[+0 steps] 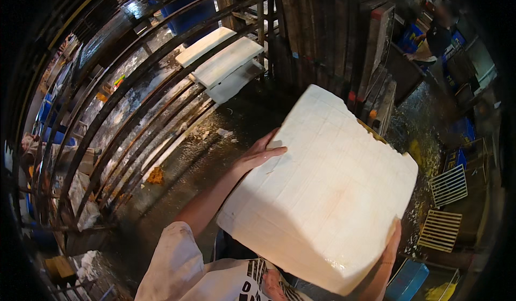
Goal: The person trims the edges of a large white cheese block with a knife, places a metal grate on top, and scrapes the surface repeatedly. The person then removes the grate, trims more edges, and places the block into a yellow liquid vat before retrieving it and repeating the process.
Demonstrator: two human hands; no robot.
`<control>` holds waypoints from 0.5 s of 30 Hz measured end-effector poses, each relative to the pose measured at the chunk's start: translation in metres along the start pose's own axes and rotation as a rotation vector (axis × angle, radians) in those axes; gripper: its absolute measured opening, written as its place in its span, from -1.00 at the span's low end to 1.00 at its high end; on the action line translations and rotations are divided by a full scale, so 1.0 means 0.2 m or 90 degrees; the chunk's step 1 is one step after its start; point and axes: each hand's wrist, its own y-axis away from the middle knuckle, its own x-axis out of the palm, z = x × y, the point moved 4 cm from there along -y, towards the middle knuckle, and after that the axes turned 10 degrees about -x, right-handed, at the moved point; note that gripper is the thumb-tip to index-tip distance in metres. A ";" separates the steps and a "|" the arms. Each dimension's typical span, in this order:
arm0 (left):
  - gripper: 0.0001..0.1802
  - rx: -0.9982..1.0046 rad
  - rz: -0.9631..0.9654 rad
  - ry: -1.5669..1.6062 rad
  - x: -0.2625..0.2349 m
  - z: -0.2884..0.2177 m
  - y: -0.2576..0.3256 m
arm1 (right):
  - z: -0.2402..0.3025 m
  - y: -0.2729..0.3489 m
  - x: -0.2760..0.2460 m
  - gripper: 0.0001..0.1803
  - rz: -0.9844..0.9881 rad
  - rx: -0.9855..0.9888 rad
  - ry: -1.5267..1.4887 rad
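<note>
A large white foam box with a chipped far edge is held up in front of me, tilted, and it fills the middle of the view. My left hand grips its left side, thumb lying on the white face and fingers wrapped out of sight. On the lower right side my right hand is pressed against the edge, its fingers mostly hidden by the box. Whether the box has an opening on its far side cannot be seen.
Curved-looking bars run along the left, with white foam slabs by them. Upright wooden pallets stand ahead. The floor is wet, with an orange clump. Slatted racks, a blue crate and another person are at right.
</note>
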 end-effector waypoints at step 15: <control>-0.17 -0.064 0.203 -0.024 2.10 -0.91 -1.42 | 0.82 -0.81 -1.34 -0.40 -0.022 -0.125 -0.387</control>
